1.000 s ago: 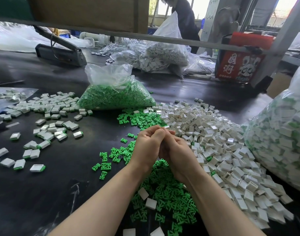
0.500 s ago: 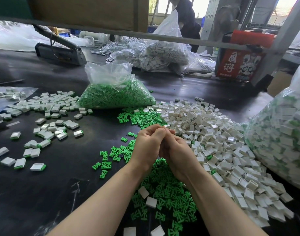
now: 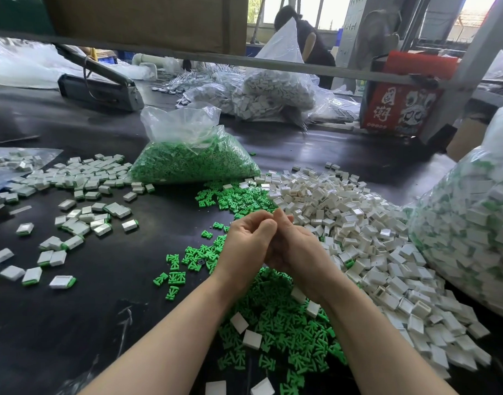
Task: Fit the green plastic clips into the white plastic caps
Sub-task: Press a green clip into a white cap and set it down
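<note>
**Hands pressed together over the clip pile, part hidden**

The left hand (image 3: 246, 246) and right hand (image 3: 297, 249) meet knuckle to knuckle above the near pile of clips (image 3: 284, 317), fingers curled inward toward each other. Whatever they hold is hidden between them, so I cannot tell whether a clip or a cap is in either grasp. By the pose, the step in hand is likely the press of one clip into one cap. The next move would then call for a firm squeeze until the clip seats, then dropping the piece among the finished ones and picking up a fresh pair.

Loose caps (image 3: 358, 223) lie heaped to the right of the hands, touching the clip pile at its edge. Finished pieces (image 3: 85, 206), white with a green end, are scattered to the left on the dark table (image 3: 73, 309).

A clear bag (image 3: 193, 161), open at the top, sits far of the hands and is full of green clips. A big bag (image 3: 470, 223) at the right edge holds white pieces showing green. A far bag (image 3: 276, 89) holds whitish parts, too small to make out.
</note>
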`<state>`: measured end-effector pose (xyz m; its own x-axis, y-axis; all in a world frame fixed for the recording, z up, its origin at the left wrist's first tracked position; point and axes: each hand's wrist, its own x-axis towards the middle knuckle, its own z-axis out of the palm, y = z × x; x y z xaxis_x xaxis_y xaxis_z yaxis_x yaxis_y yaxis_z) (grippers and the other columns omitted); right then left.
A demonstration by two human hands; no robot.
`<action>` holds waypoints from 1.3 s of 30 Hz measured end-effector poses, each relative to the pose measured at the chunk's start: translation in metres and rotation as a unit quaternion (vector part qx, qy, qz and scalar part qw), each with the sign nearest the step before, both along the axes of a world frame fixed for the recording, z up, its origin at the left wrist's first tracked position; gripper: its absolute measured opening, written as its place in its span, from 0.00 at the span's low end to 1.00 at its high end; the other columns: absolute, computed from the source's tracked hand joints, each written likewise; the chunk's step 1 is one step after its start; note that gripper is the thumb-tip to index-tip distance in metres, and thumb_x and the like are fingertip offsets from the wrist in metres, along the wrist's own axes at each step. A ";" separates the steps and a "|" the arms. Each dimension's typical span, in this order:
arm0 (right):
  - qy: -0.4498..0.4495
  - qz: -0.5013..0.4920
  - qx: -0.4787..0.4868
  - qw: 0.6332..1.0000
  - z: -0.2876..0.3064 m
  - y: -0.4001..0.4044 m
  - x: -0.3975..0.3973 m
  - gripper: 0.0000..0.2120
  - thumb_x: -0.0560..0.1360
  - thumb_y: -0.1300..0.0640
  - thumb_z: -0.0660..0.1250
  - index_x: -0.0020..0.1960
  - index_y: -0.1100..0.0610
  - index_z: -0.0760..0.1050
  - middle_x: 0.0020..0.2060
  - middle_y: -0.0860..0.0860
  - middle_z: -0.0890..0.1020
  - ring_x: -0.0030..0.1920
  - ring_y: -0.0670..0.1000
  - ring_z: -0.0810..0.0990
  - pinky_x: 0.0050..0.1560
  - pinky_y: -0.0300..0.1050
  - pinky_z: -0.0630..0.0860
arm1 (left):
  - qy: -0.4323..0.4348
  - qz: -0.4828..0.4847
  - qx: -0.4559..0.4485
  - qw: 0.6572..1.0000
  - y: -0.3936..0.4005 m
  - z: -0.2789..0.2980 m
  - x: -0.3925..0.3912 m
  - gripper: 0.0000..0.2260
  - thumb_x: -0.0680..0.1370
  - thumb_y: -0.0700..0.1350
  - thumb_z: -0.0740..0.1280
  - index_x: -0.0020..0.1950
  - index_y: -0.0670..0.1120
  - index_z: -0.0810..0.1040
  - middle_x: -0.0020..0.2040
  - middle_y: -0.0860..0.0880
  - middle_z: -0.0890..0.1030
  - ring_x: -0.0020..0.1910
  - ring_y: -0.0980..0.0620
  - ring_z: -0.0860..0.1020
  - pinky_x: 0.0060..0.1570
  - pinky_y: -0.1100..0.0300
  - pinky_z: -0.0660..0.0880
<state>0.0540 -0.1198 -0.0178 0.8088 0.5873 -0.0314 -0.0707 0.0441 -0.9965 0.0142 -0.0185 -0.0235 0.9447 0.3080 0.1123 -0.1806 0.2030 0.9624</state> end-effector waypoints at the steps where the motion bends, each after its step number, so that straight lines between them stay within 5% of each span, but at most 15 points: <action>1: -0.003 0.005 -0.001 1.000 0.001 -0.002 0.000 0.39 0.74 0.34 0.60 0.49 0.75 0.72 0.34 0.61 0.74 0.37 0.58 0.69 0.35 0.48 0.63 | -0.002 -0.004 0.007 1.000 -0.001 0.000 0.000 0.12 0.78 0.39 0.61 0.51 0.32 0.79 0.37 0.35 0.80 0.23 0.53 0.73 0.22 0.65 0.68; 4: 0.004 0.021 0.017 1.000 0.002 -0.002 -0.001 0.33 0.72 0.36 0.64 0.44 0.70 0.76 0.29 0.56 0.75 0.32 0.55 0.70 0.35 0.48 0.64 | -0.016 -0.011 0.020 1.000 -0.002 0.004 -0.002 0.13 0.76 0.41 0.59 0.45 0.39 0.83 0.41 0.47 0.85 0.22 0.54 0.70 0.21 0.65 0.67; 7: 0.033 0.049 0.045 0.997 0.003 -0.002 -0.001 0.31 0.73 0.39 0.66 0.51 0.70 0.76 0.29 0.53 0.75 0.32 0.50 0.70 0.36 0.46 0.63 | -0.023 -0.006 0.048 0.999 0.001 0.007 -0.003 0.12 0.72 0.43 0.59 0.41 0.37 0.79 0.51 0.50 0.86 0.22 0.54 0.70 0.22 0.63 0.68; 10: 0.067 0.065 0.060 0.994 0.004 -0.003 -0.001 0.35 0.73 0.39 0.67 0.54 0.74 0.73 0.32 0.55 0.75 0.34 0.51 0.69 0.38 0.46 0.62 | -0.022 -0.011 0.051 0.998 0.005 0.007 -0.003 0.15 0.72 0.43 0.60 0.48 0.34 0.80 0.44 0.49 0.86 0.21 0.56 0.71 0.25 0.61 0.70; 13: 0.075 0.075 0.040 0.994 0.007 -0.005 -0.002 0.30 0.70 0.35 0.66 0.50 0.64 0.77 0.30 0.54 0.75 0.31 0.50 0.71 0.34 0.44 0.61 | -0.024 -0.043 0.009 0.999 0.007 0.006 -0.004 0.17 0.73 0.43 0.60 0.54 0.37 0.83 0.35 0.51 0.84 0.24 0.59 0.77 0.24 0.66 0.73; 19: 0.041 0.096 -0.003 0.995 0.008 -0.009 -0.001 0.27 0.73 0.34 0.60 0.44 0.59 0.76 0.28 0.54 0.75 0.28 0.50 0.72 0.31 0.44 0.62 | -0.021 -0.051 0.000 0.998 0.005 0.003 -0.004 0.15 0.74 0.44 0.59 0.49 0.45 0.85 0.51 0.39 0.85 0.23 0.48 0.76 0.20 0.63 0.71; 23: 0.026 0.087 0.014 0.996 0.010 -0.006 -0.005 0.25 0.75 0.37 0.61 0.44 0.60 0.77 0.25 0.54 0.74 0.25 0.49 0.71 0.27 0.39 0.64 | -0.037 -0.052 -0.060 0.996 0.004 0.005 -0.004 0.09 0.73 0.41 0.59 0.41 0.46 0.79 0.54 0.42 0.85 0.27 0.48 0.80 0.21 0.62 0.73; 25: 0.040 0.083 0.037 0.995 0.010 -0.003 -0.008 0.21 0.76 0.39 0.62 0.40 0.57 0.78 0.25 0.53 0.72 0.24 0.48 0.69 0.24 0.37 0.65 | -0.034 -0.067 -0.076 0.994 0.003 0.007 -0.005 0.09 0.72 0.41 0.58 0.46 0.43 0.77 0.54 0.40 0.84 0.26 0.52 0.80 0.21 0.64 0.72; 31: 0.048 0.033 0.052 0.997 0.008 0.003 -0.013 0.17 0.82 0.47 0.58 0.52 0.61 0.75 0.25 0.50 0.67 0.22 0.46 0.61 0.20 0.37 0.58 | -0.021 -0.091 -0.034 0.995 0.001 0.006 -0.003 0.18 0.72 0.44 0.57 0.48 0.37 0.83 0.52 0.41 0.85 0.39 0.52 0.83 0.30 0.66 0.76; 39: 0.066 0.034 0.051 0.996 0.005 0.005 -0.011 0.23 0.81 0.45 0.58 0.54 0.67 0.74 0.27 0.50 0.64 0.23 0.45 0.58 0.20 0.36 0.57 | -0.013 -0.086 -0.058 0.994 -0.001 0.005 -0.003 0.19 0.72 0.45 0.58 0.47 0.32 0.82 0.45 0.36 0.84 0.28 0.54 0.80 0.26 0.66 0.74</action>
<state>0.0426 -0.1149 -0.0128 0.7599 0.6460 -0.0729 -0.2080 0.1354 -0.9687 0.0107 -0.0198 -0.0184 0.9819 0.1538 0.1108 -0.1582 0.3432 0.9258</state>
